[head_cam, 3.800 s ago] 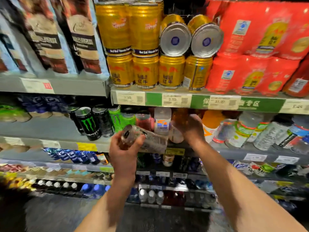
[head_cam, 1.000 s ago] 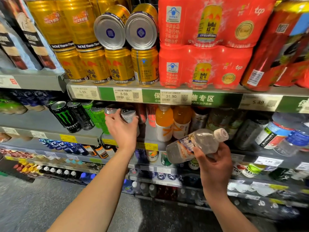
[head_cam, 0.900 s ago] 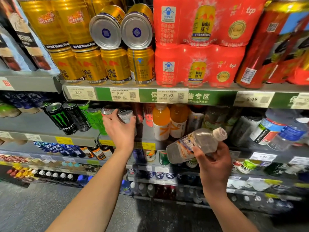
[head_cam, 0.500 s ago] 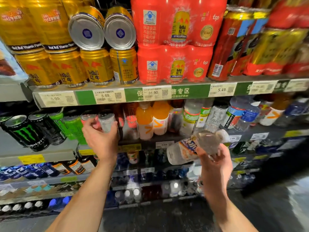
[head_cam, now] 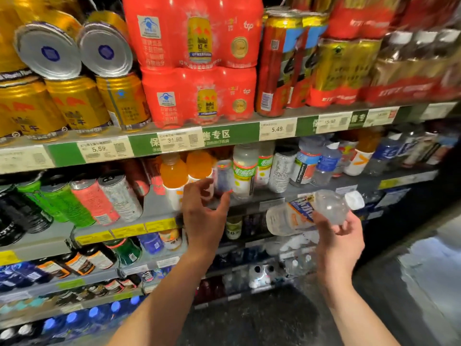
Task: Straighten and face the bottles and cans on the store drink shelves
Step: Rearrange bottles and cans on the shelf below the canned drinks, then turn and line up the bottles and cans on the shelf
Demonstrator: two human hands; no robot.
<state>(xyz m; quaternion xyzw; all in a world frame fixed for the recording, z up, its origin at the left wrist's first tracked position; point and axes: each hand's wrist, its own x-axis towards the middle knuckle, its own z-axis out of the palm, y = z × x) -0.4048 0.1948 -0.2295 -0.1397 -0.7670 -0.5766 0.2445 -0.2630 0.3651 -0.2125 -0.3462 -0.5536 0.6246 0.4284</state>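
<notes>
My right hand [head_cam: 339,242] grips a clear bottle [head_cam: 299,214] with a white cap and a blue-and-orange label. It is tipped on its side in front of the middle shelf, cap pointing right. My left hand [head_cam: 203,213] hovers with fingers apart at the shelf front, by two orange bottles [head_cam: 173,171] and a small pale bottle [head_cam: 223,176]; the thumb is close to the pale bottle's base. To the left stand a silver can [head_cam: 119,193], a pink can [head_cam: 93,197] and green cans [head_cam: 62,199].
The top shelf holds gold cans [head_cam: 77,103], two gold cans lying sideways [head_cam: 50,51] with their bases outward, and red multipacks [head_cam: 199,93]. Mixed bottles [head_cam: 309,163] crowd the middle shelf on the right. Lower shelves [head_cam: 94,277] carry more drinks. Dark floor [head_cam: 411,283] lies at the right.
My left hand let go of the silver can and moved right to the orange bottles. My right hand still holds the clear bottle. The view swung right.
</notes>
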